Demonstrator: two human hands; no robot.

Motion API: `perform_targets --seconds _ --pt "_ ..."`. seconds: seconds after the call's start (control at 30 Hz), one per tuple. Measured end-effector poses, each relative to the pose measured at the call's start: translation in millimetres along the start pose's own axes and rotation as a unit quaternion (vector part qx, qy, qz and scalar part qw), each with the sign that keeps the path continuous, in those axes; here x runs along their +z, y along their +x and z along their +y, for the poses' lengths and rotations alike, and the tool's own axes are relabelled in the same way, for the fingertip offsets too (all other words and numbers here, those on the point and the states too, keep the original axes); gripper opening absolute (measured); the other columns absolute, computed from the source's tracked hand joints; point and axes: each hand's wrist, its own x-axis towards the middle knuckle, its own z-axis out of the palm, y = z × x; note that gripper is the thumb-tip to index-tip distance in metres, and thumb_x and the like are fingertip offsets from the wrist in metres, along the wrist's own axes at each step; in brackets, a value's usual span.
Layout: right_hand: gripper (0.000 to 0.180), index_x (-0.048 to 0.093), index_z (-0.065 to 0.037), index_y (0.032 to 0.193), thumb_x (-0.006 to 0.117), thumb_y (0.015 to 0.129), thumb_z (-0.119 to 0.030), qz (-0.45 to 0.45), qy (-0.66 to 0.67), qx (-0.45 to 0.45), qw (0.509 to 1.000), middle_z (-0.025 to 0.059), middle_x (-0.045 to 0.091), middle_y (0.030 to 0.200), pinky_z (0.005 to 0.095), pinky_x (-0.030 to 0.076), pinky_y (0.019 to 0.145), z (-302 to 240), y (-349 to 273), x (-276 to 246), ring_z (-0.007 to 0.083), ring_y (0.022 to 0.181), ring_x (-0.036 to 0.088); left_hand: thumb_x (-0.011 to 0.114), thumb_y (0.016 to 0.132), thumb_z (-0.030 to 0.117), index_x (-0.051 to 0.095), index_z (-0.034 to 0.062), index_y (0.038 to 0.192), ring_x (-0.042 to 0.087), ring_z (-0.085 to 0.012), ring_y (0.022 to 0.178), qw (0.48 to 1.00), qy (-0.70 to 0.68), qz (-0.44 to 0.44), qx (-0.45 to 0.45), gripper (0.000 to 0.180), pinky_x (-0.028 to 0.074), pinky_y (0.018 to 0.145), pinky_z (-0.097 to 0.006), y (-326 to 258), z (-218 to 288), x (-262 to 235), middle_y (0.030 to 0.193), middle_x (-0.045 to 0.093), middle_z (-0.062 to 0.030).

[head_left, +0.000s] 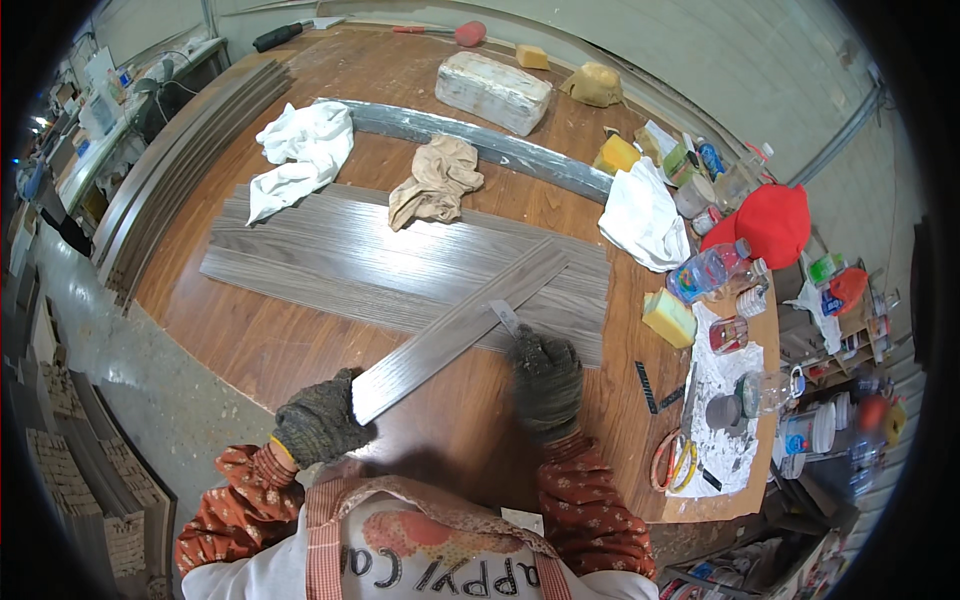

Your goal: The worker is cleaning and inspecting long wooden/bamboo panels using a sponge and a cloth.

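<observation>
My left hand [322,420], in a dark knit glove, is closed on the near end of a narrow grey wood-grain strip [460,328]. The strip slants away to the right, its far part lying over wider grey wood-grain boards [330,245]. My right hand [545,385], gloved alike, is closed round a small flat metal scraper [505,316]. The scraper's blade rests against the strip's right edge; its handle is hidden in my fist. A crumpled tan cloth [435,182] and a white cloth [305,155] lie on the boards' far side.
Along the table's [210,325] right side are a yellow sponge [669,318], plastic bottles [710,270], a red cap [765,225] and scissors [675,463]. A long metal bar [480,145] and a wrapped block [494,92] lie farther back. Long boards [180,180] are stacked at left.
</observation>
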Motion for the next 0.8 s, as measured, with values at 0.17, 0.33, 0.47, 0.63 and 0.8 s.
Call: perform_targets --seconds 0.17,0.33,0.47,0.63,0.8 --pt "0.030 0.062 0.000 0.108 0.064 0.079 -0.007 0.003 0.079 -0.003 0.997 0.0111 0.062 0.091 0.0417 0.047 0.071 6.1 2.8 -1.7 0.0290 0.082 0.057 0.072 0.068 0.037 0.044 0.0006 0.131 0.065 -0.0366 0.084 1.000 0.003 -0.013 -0.012 0.078 0.051 0.077 -0.044 0.4 6.2 -5.8 0.088 0.066 -0.0218" --pt "0.026 0.062 -0.001 0.103 0.064 0.078 -0.007 0.023 0.025 -0.048 0.998 0.0101 0.062 0.090 0.0397 0.048 0.071 14.7 0.9 6.3 0.0286 0.082 0.058 0.072 0.068 0.037 0.043 0.0009 0.131 0.065 -0.0359 0.083 1.000 0.007 -0.006 0.000 0.078 0.051 0.076 -0.044 1.6 2.8 -3.4 0.087 0.066 -0.0212" --pt "0.025 0.062 -0.002 0.101 0.064 0.077 -0.007 0.006 0.026 -0.041 0.999 0.0097 0.062 0.090 0.0380 0.048 0.069 21.0 -0.3 4.5 0.0280 0.079 0.058 0.072 0.068 0.037 0.043 0.0008 0.131 0.066 -0.0351 0.083 1.000 0.001 -0.022 -0.016 0.078 0.051 0.076 -0.044 2.7 4.0 -5.0 0.086 0.066 -0.0203" --pt "0.020 0.066 -0.006 0.097 0.065 0.077 -0.009 -0.080 0.130 0.106 0.982 0.0096 0.063 0.087 0.0394 0.048 0.066 22.2 30.1 -23.8 0.0281 0.074 0.059 0.071 0.068 0.036 0.044 0.0006 0.131 0.065 -0.0350 0.082 1.000 -0.005 -0.003 -0.001 0.077 0.051 0.076 -0.043 2.6 -5.9 2.9 0.085 0.066 -0.0197" --pt "0.014 0.070 -0.010 0.091 0.067 0.078 -0.014 -0.043 0.043 -0.108 0.992 0.0095 0.065 0.080 0.0404 0.048 0.064 86.3 55.7 -1.0 0.0271 0.075 0.062 0.071 0.068 0.036 0.045 0.0009 0.130 0.065 -0.0351 0.082 1.000 -0.010 0.002 0.008 0.075 0.051 0.075 -0.043 3.9 -2.2 1.4 0.085 0.066 -0.0204"
